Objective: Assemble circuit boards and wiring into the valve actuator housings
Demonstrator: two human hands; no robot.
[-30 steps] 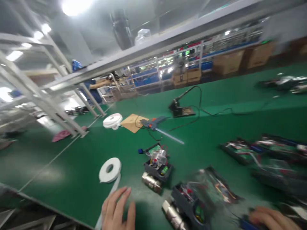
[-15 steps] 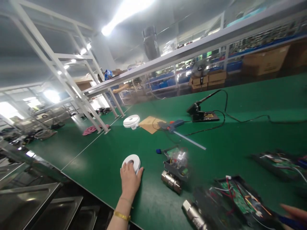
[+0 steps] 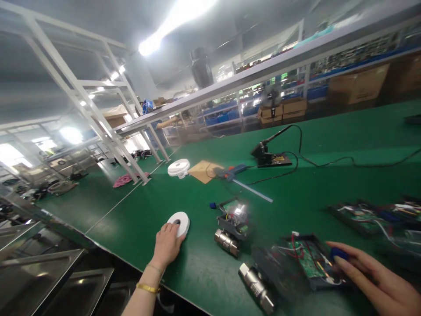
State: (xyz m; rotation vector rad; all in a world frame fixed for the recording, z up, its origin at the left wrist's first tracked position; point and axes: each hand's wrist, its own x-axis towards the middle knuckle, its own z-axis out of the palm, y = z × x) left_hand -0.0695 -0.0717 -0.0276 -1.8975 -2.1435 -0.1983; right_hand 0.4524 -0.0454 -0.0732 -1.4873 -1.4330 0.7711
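My left hand [image 3: 168,242] grips the near edge of a white tape roll [image 3: 183,222], its fingers reaching to the core hole. On the right, my right hand [image 3: 371,272] pinches a small blue part [image 3: 339,253] between thumb and fingers; its exact kind is not clear. Just left of that hand lies an open dark housing with a green circuit board [image 3: 311,259] and red wires. Beside it sits a blurred dark case with a metal cylindrical fitting [image 3: 256,287]. Farther back is a similar unit with wiring [image 3: 234,217] and its own metal fitting [image 3: 226,242].
A glue gun [image 3: 232,172] with a glue stick lies near a brown paper square [image 3: 204,171] and more white rolls [image 3: 178,167]. Behind stands a soldering iron in its holder [image 3: 263,153], its cable trailing right. More open housings [image 3: 358,217] lie right. Metal trays [image 3: 59,281] sit below the table edge.
My left hand has moved onto the tape roll and slightly shifted its grip. My right hand has come further into view with the blue part. The camera view has swung left.
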